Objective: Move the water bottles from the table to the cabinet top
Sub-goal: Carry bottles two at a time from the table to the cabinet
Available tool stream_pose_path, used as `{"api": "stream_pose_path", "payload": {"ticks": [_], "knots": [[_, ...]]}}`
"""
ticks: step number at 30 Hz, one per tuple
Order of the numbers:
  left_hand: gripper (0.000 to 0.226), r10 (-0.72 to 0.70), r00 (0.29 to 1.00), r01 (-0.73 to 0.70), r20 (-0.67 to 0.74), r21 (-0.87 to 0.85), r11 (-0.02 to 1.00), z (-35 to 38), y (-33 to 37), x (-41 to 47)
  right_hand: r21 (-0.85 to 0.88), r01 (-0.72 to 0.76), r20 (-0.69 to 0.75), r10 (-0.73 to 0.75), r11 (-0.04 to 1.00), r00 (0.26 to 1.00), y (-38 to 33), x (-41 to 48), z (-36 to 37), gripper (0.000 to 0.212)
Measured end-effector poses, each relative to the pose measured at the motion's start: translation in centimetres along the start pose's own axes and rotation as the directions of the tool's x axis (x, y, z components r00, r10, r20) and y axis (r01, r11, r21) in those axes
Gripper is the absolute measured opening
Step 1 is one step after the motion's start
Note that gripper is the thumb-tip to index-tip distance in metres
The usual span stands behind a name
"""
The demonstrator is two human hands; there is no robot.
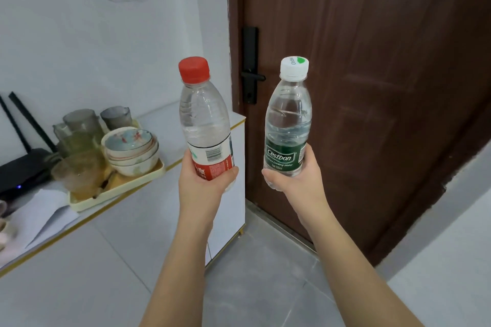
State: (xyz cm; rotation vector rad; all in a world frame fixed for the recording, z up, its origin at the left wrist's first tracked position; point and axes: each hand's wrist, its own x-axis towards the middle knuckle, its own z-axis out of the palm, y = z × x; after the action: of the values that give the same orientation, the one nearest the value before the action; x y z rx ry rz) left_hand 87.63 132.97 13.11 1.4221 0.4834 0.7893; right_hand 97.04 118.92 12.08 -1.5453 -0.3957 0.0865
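On the left is the white cabinet top. It has a tray with bowls and glasses on it, and some bare room near its right end. Next comes our left hand. Its fingers wrap around the low part of the red-cap bottle, right on the label, and hold it up in the air just in front of the cabinet's right end. Then comes our right hand. Its fingers wrap around the bottom of the green-label bottle, which stands up straight in the air in front of the brown door. Both bottles have their caps on and water inside, so we think they are a bit heavy but will not spill. The clear plastic looks thin and smooth, so it may bend if we squeeze hard and slip if we hold too loosely. Holding low around the label feels like a good place, and we should set each one down flat on its bottom, away from the glasses, which could break.
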Motion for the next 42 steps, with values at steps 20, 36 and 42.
{"api": "stream_pose_path", "payload": {"ticks": [20, 36, 42], "knots": [[0.063, -0.025, 0.977, 0.049, -0.212, 0.108, 0.993, 4.3, -7.5, 20.7, 0.046, -0.064, 0.207, 0.054, 0.997, 0.977, 8.3, 23.8, 8.8, 0.074], [0.052, -0.032, 0.869, 0.135, -0.493, 0.175, 0.975, 8.0, -13.3, 33.4, -0.036, -0.070, 0.481, 0.079, 0.997, 0.873, 14.9, 40.3, 15.8, 0.072], [0.056, -0.045, 0.880, 0.159, -0.473, 0.205, 0.966, 6.6, -15.1, 37.4, -0.071, -0.042, 0.484, 0.071, 0.997, 0.872, 16.6, 43.3, 19.2, 0.068]]}}
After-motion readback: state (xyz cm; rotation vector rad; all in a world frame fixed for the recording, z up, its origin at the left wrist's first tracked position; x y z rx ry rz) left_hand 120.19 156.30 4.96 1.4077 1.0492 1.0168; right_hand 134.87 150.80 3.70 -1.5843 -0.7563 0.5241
